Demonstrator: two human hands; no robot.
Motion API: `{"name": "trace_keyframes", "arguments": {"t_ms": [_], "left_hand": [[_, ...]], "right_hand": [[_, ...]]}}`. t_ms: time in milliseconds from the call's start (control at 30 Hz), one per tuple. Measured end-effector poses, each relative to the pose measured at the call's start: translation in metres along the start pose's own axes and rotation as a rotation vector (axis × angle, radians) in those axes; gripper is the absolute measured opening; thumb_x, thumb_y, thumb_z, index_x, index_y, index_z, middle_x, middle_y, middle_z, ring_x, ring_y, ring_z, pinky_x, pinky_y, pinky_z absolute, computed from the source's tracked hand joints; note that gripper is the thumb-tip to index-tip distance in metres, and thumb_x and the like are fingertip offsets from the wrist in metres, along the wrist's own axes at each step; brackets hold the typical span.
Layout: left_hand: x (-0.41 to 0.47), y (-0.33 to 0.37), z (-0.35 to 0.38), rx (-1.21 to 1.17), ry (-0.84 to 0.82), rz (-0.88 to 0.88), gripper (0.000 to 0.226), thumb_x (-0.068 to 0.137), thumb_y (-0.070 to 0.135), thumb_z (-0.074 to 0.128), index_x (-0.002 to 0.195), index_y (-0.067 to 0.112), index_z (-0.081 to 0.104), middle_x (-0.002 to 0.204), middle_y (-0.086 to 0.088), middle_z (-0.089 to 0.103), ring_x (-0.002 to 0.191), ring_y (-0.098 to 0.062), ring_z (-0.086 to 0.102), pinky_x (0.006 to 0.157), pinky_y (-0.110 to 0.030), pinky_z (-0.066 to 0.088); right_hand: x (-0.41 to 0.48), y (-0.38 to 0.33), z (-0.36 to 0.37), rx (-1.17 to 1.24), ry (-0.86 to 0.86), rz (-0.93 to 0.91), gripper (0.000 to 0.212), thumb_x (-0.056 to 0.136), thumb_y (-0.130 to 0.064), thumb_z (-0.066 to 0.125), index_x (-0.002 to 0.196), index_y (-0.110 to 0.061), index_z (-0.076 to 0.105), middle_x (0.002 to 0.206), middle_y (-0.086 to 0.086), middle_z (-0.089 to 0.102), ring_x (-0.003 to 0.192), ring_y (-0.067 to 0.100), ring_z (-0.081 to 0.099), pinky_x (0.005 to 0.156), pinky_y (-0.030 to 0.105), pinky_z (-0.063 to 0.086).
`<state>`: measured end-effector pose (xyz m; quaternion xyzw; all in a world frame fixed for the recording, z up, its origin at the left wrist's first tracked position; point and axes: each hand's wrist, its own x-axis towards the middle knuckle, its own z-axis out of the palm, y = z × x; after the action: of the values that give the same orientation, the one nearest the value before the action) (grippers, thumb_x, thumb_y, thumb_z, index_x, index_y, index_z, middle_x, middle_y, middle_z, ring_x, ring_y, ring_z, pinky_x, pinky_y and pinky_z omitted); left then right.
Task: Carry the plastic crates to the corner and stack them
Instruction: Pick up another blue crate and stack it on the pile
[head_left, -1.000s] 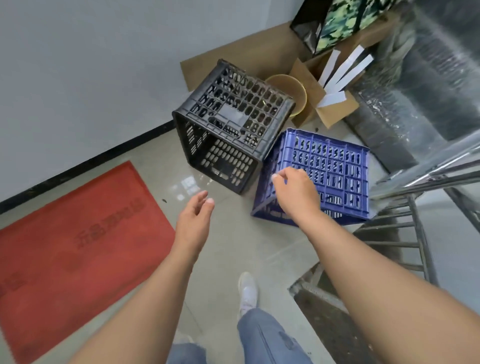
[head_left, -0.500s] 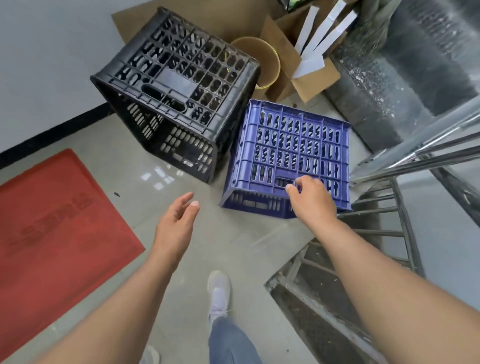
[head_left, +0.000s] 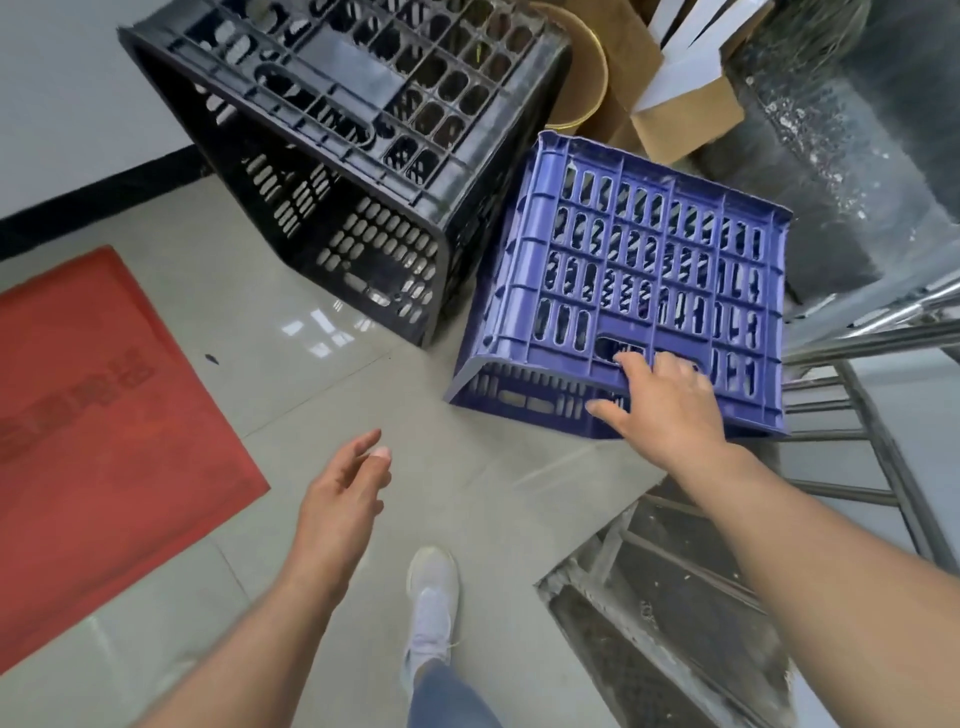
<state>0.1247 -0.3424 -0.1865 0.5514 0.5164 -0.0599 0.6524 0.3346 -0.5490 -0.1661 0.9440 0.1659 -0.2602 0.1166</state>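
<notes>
A blue plastic crate (head_left: 644, 254) lies on its side on the tiled floor, its slotted wall facing up. My right hand (head_left: 662, 400) rests on its near edge, fingers hooked into the handle slot and thumb spread below. A larger black crate (head_left: 358, 124) lies on its side just left of it, its open mouth facing me. My left hand (head_left: 345, 488) hovers over the floor with fingers apart, holding nothing, well short of either crate.
A red doormat (head_left: 104, 405) covers the floor at the left. Cardboard boxes (head_left: 685, 104) and a round yellow tub (head_left: 582, 67) sit behind the crates. A metal stair railing (head_left: 878, 343) and a stairwell drop lie at the right. My white shoe (head_left: 431, 608) stands below.
The view has closed in on the crates. My right hand slid from the blue crate's left corner to its handle slot. My left hand stayed open above the floor.
</notes>
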Motion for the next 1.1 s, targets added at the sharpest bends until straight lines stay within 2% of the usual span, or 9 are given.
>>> {"name": "trace_keyframes", "arguments": {"t_ms": [133,233,300,433,667,800,933,1100], "left_hand": [[0.019,-0.017,-0.004,-0.012,0.009,-0.009,0.034,0.096,0.026,0.053,0.130,0.023,0.057,0.114,0.002,0.063,0.106,-0.016,0.061,0.084,-0.031,0.047],[0.028,-0.029,-0.010,-0.007,0.022,-0.014,0.036,0.096,0.027,0.053,0.132,0.023,0.056,0.117,0.000,0.063,0.106,-0.017,0.061,0.087,-0.033,0.049],[0.030,-0.034,-0.016,-0.002,0.027,-0.012,0.036,0.097,0.028,0.052,0.132,0.023,0.057,0.117,0.000,0.063,0.106,-0.016,0.062,0.088,-0.035,0.049],[0.027,-0.044,-0.037,0.002,0.040,-0.010,0.037,0.096,0.028,0.052,0.133,0.023,0.056,0.118,0.000,0.062,0.108,-0.017,0.061,0.091,-0.037,0.049],[0.020,-0.067,-0.086,-0.006,0.059,0.007,0.035,0.097,0.027,0.052,0.132,0.022,0.056,0.116,-0.001,0.063,0.109,-0.019,0.061,0.094,-0.040,0.049],[0.018,-0.090,-0.115,0.008,0.045,0.002,0.038,0.098,0.027,0.050,0.135,0.021,0.054,0.124,-0.003,0.060,0.113,-0.020,0.059,0.096,-0.039,0.048],[0.023,-0.114,-0.137,0.046,0.025,0.001,0.039,0.098,0.028,0.050,0.136,0.020,0.053,0.126,-0.002,0.059,0.113,-0.020,0.059,0.099,-0.039,0.046],[0.040,-0.141,-0.168,0.103,0.035,-0.031,0.039,0.097,0.030,0.050,0.135,0.022,0.054,0.127,-0.004,0.059,0.114,-0.021,0.058,0.104,-0.045,0.043]], "right_hand": [[0.005,0.000,0.009,-0.025,0.119,-0.007,0.059,0.085,-0.066,0.044,0.119,-0.019,0.050,0.105,0.012,0.054,0.104,0.033,0.052,0.093,0.043,0.038],[0.003,0.000,0.008,-0.039,0.164,-0.053,0.061,0.078,-0.072,0.037,0.100,-0.016,0.049,0.085,0.007,0.046,0.081,0.029,0.046,0.073,0.038,0.036],[-0.001,-0.004,0.006,-0.028,0.168,-0.056,0.064,0.076,-0.074,0.035,0.097,-0.016,0.048,0.080,0.006,0.043,0.075,0.027,0.042,0.068,0.035,0.032],[-0.017,-0.028,0.013,0.005,0.168,-0.027,0.071,0.069,-0.079,0.025,0.096,-0.017,0.047,0.071,0.001,0.035,0.071,0.029,0.046,0.062,0.034,0.034],[-0.064,-0.074,0.039,0.055,0.178,0.003,0.064,0.074,-0.077,0.026,0.095,-0.019,0.042,0.075,0.003,0.041,0.072,0.030,0.052,0.058,0.035,0.039],[-0.086,-0.102,0.045,0.122,0.228,0.032,0.066,0.081,-0.073,0.028,0.113,-0.017,0.045,0.086,0.006,0.048,0.076,0.030,0.051,0.062,0.038,0.040],[-0.101,-0.129,0.042,0.187,0.292,0.033,0.063,0.088,-0.068,0.028,0.121,-0.017,0.043,0.090,0.009,0.052,0.079,0.031,0.051,0.065,0.039,0.040],[-0.112,-0.146,0.032,0.190,0.379,0.025,0.059,0.090,-0.066,0.026,0.115,-0.016,0.045,0.085,0.013,0.057,0.075,0.032,0.051,0.063,0.040,0.040]]}}
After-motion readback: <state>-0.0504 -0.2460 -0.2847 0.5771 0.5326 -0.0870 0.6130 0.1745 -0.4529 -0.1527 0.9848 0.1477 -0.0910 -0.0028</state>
